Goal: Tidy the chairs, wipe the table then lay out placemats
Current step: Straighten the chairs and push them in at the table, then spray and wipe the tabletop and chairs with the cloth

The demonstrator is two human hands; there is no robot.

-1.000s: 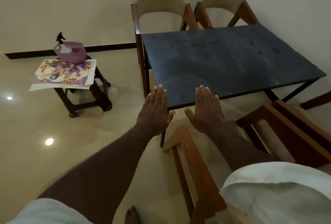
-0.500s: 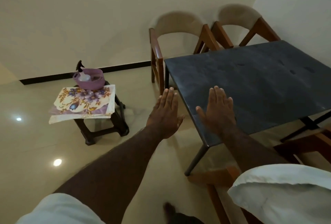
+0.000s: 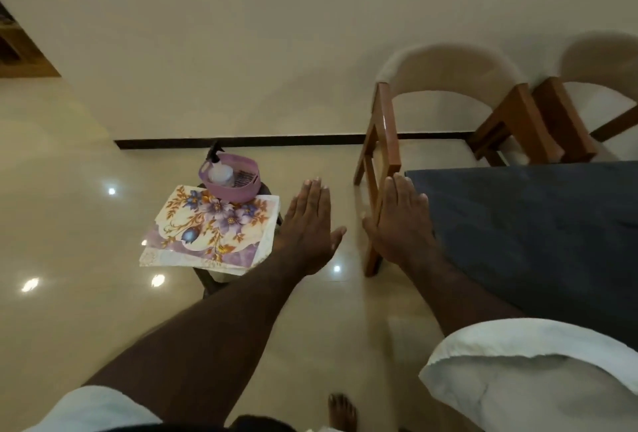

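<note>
Glossy cream floor tiles (image 3: 86, 293) run back to a plain pale wall with a dark skirting strip (image 3: 276, 141) along its foot, and small ceiling lights glint off the tiles. At the right stands a dark grey tabletop (image 3: 538, 231), bare on the part in view. Two chairs with wooden frames and pale curved backs sit at its far end: the nearer chair (image 3: 386, 141) just beside the tabletop's corner, the second chair (image 3: 569, 121) further right against the wall and partly cut by the frame edge.

Left of centre, a small dark stool (image 3: 210, 279) carries a stack of floral placemats (image 3: 210, 228), purple flowers on a cream ground, overhanging the stool's top. On the far edge of the stack rests a purple plastic basket (image 3: 230, 180). Inside it a spray bottle (image 3: 219, 169) with a black trigger head stands upright at the left; something dark and ribbed lies beside it at the right, too unclear to name.

Both arms reach forward from white sleeves. The left hand (image 3: 309, 228) is flat, fingers straight and together, thumb out, empty, held in the air with its edge overlapping the near right corner of the placemats in this view. The right hand (image 3: 400, 224) has the same flat, empty pose and hangs just beside the tabletop's left edge; whether it touches the tabletop cannot be told. A bare foot (image 3: 341, 411) shows at the bottom.
</note>
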